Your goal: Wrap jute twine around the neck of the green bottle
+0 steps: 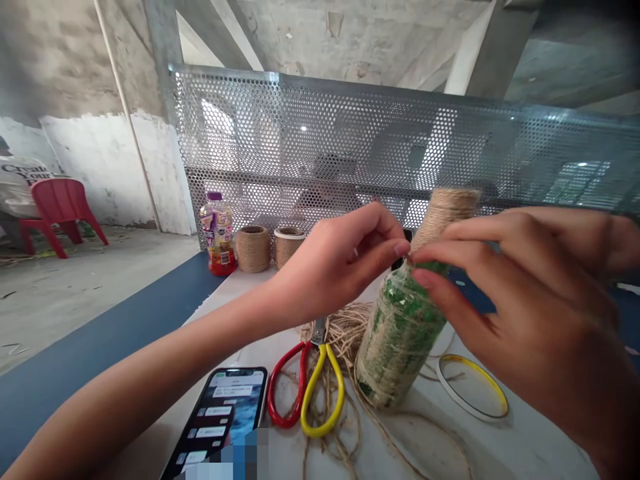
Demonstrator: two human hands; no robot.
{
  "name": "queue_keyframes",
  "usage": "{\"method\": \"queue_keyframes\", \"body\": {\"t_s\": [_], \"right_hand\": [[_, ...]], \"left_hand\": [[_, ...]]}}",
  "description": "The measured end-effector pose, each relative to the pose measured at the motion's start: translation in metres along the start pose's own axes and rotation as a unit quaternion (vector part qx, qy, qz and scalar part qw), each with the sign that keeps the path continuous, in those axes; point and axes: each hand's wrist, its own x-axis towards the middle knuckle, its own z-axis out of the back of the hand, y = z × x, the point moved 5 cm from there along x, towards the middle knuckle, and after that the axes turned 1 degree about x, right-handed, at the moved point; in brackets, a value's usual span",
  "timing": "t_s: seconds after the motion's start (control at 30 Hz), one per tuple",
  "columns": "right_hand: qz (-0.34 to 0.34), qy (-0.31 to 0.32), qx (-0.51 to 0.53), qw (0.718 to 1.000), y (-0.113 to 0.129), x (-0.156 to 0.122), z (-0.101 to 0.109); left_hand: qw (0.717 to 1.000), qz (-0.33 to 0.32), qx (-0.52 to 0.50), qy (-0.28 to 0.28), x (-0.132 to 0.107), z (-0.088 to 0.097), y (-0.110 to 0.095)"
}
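A green glass bottle (400, 340) leans to the right in front of me, its neck wrapped in jute twine (447, 207) and its body patchily covered with tan fibres under a shiny film. At the bottle's shoulder my left hand (345, 257) is closed in a pinch, thumb against forefinger. Opposite it, my right hand (505, 287) pinches too, fingertips almost meeting the left ones. A short bit of twine shows at the fingertips; most of it is hidden. Scissors (323, 390) with a red and a yellow handle lie below, on a loose heap of twine (350, 327).
A phone (225, 413) with a lit screen lies at the front left. Two twine spools (253, 250) and a drink bottle (218, 233) stand farther back. A tape roll (473, 387) lies right. A perforated metal screen (310, 133) borders the table; a red chair (63, 203) is beyond.
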Motion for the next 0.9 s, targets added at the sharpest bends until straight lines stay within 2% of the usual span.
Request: {"method": "queue_keyframes", "body": {"t_s": [0.17,0.3,0.43,0.5,0.57,0.63,0.7,0.8,0.9], "right_hand": [[0.034,-0.043,-0.034,0.998,0.005,0.005,0.004],[0.058,-0.053,-0.01,0.997,0.006,0.007,0.009],[0.063,-0.052,0.006,0.997,0.006,0.008,0.009],[0.068,-0.057,-0.002,0.996,0.007,0.008,0.009],[0.069,-0.055,-0.008,0.996,0.007,0.009,0.01],[0.069,-0.049,-0.009,0.996,0.006,0.01,0.012],[0.068,-0.05,-0.009,0.996,0.006,0.01,0.014],[0.071,-0.049,0.001,0.996,0.006,0.01,0.016],[0.07,-0.049,0.008,0.996,0.005,0.01,0.016]], "left_hand": [[1.0,0.027,-0.009,0.014,-0.004,-0.002,-0.005],[0.999,0.05,0.016,0.014,-0.006,-0.001,-0.009],[0.996,0.058,0.07,0.016,-0.009,0.002,-0.012],[0.99,0.056,0.133,0.009,-0.01,0.005,-0.015],[0.965,0.067,0.255,-0.005,-0.014,0.009,-0.017],[0.904,0.105,0.415,0.011,-0.02,0.009,-0.015],[0.828,0.166,0.525,0.107,-0.033,0.0,-0.004],[0.745,0.242,0.512,0.352,-0.07,-0.03,0.023],[0.726,0.272,0.467,0.426,-0.098,-0.05,0.04]]}}
